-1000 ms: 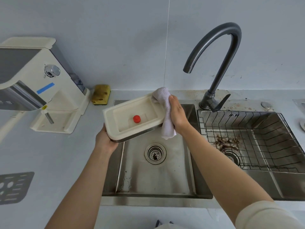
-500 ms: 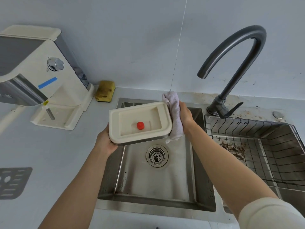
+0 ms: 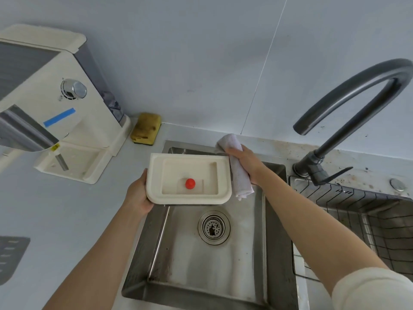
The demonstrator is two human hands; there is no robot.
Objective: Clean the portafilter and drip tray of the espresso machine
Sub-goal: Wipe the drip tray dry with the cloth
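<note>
The right hand (image 3: 242, 163) is wrapped around a folded white cloth (image 3: 238, 173), pressing it against the right end of the drip tray (image 3: 188, 177). The left hand (image 3: 139, 193) grips the tray's near left corner from underneath, so the tray is held level in the air over the far edge of the sink (image 3: 214, 253), open side up. One red float (image 3: 190, 183) stands in the tray's well, and the well looks clean and pale.

On progress, it looks like the tray is in its drying or wiping stage, close to done. It has yet to go back: the espresso machine (image 3: 55, 108) on the tabletop (image 3: 67, 220) at the far left shows a bare base where the tray belongs. A dark slotted grate (image 3: 11, 256) lies on the tabletop at the near left edge, probably the tray's cover, also waiting. No portafilter is in view, so its state cannot be judged.

The count: two hands, one cloth, one tray, one red float, one yellow sponge (image 3: 146, 128) against the wall, one tap (image 3: 348, 113), one drain (image 3: 214, 227) in the left basin and a wire rack (image 3: 357, 209) in the basin to the right.
</note>
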